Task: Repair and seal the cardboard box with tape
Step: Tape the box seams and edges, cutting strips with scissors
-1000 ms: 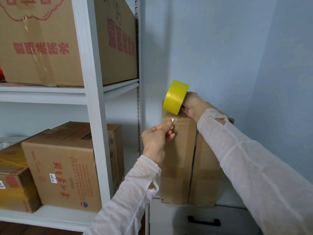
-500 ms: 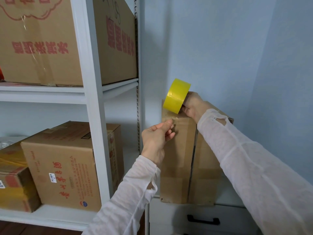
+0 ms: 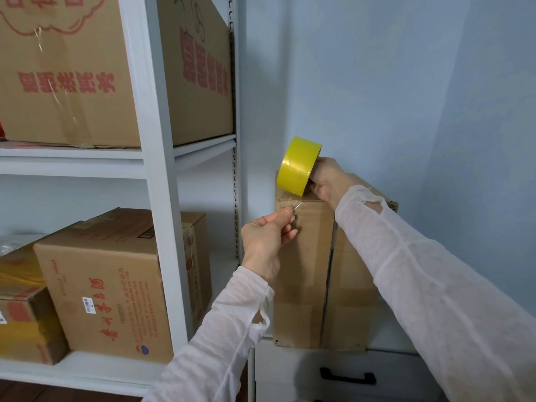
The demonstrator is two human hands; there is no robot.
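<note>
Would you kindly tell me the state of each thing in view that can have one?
Cardboard box, upright, front seam gaping.
Yellow tape roll, on edge at the box's top edge, partly unwound.
Right hand, grips the roll.
Left hand, pinches the roll's free end.
Drawer, closed.

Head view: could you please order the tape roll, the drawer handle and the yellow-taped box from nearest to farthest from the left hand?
1. Tape roll: just above the left hand, which pinches the tape end; held by the right hand.
2. Drawer handle: below, to the right.
3. Yellow-taped box: far left, on the lower shelf.
</note>
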